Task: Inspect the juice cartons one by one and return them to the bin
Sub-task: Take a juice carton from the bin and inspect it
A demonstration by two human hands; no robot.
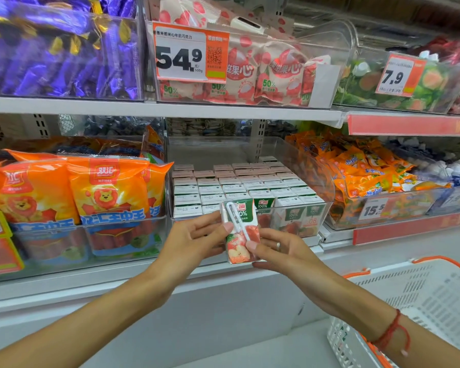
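Note:
A small juice carton, green on top with apples below and a wrapped straw across its face, is held upright in front of the shelf. My left hand holds its left side with the thumb on the front. My right hand pinches its lower right side, thumb on the front, a ring on one finger. Just behind stands the clear plastic bin with several rows of the same cartons packed upright, tops showing.
Orange sausage packs fill the bin to the left, orange snack bags the bin to the right. The upper shelf holds purple candy, pink pouches and price tags. A white shopping basket with orange trim sits at lower right.

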